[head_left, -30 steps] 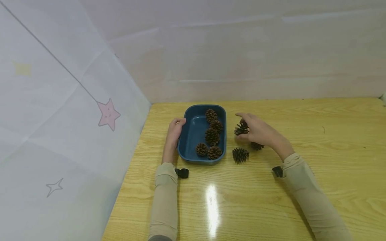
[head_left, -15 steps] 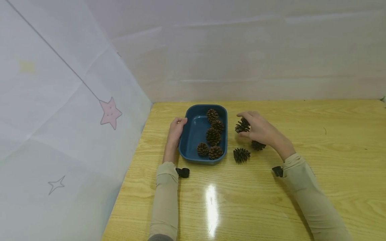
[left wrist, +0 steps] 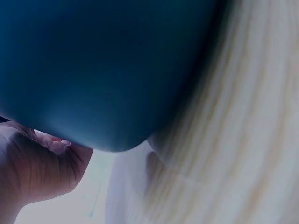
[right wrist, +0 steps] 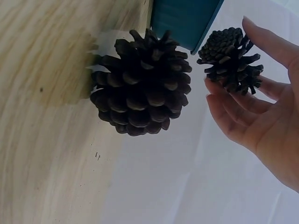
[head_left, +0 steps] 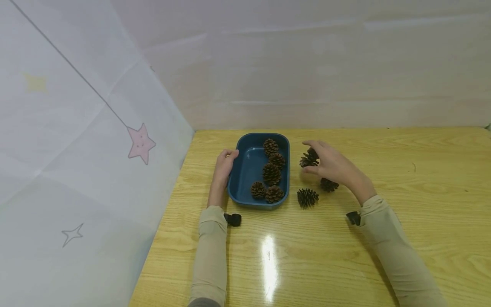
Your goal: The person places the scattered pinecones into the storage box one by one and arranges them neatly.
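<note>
My left hand [head_left: 223,168] grips the left side of a deep blue rectangular container [head_left: 245,199], thumb at its rim. In the left wrist view the container's outer wall [left wrist: 103,84] covers much of the picture and hides part of the hand [left wrist: 39,163]. Several brown pine cones [head_left: 271,174] lie inside, mostly along the right wall. Right of the container, my right hand [head_left: 331,164] holds a dark pine cone [head_left: 308,159] between thumb and fingers. The right wrist view shows this cone [right wrist: 233,63] against the fingers, with another, larger-looking cone [right wrist: 140,86] nearer the camera.
Two more pine cones stay on the wooden table [head_left: 314,256]: one [head_left: 307,198] beside the container's near right corner, one [head_left: 329,185] partly under the right hand. A pale wall sheet [head_left: 291,76] rises behind the table, and another with printed stars [head_left: 141,143] stands left.
My right hand and its pine cone have shifted slightly away from me. The left hand stays on the container, and the whole head view has drifted a little.
</note>
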